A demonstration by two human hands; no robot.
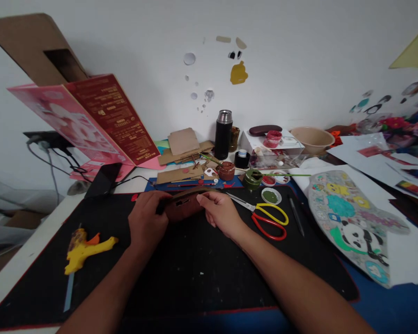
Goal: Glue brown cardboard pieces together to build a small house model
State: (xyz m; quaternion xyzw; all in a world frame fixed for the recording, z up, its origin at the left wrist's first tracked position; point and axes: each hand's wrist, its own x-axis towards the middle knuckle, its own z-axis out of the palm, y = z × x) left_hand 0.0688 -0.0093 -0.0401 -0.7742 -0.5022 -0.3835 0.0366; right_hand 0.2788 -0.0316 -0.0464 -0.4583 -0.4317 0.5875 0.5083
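Note:
Between my two hands is a curved, dark reddish-brown piece (183,209), perhaps painted cardboard, with a small dark slot in its face. My left hand (148,218) grips its left end, fingers behind it and thumb toward me. At the other end, my right hand (223,211) pinches the edge between thumb and fingers. The piece is raised slightly over the black mat (181,278); its back side is hidden. Scissors (257,211) with yellow and red handles lie just right of my right hand. A yellow glue gun (87,250) rests on the mat to the left.
Behind my hands stand a brown paint jar (226,171), a green paint jar (252,179) with a brush across it, and a black thermos (223,137). Cardboard scraps (183,141) are stacked near the wall. A pen (296,215) and a painted panda board (351,227) lie to the right.

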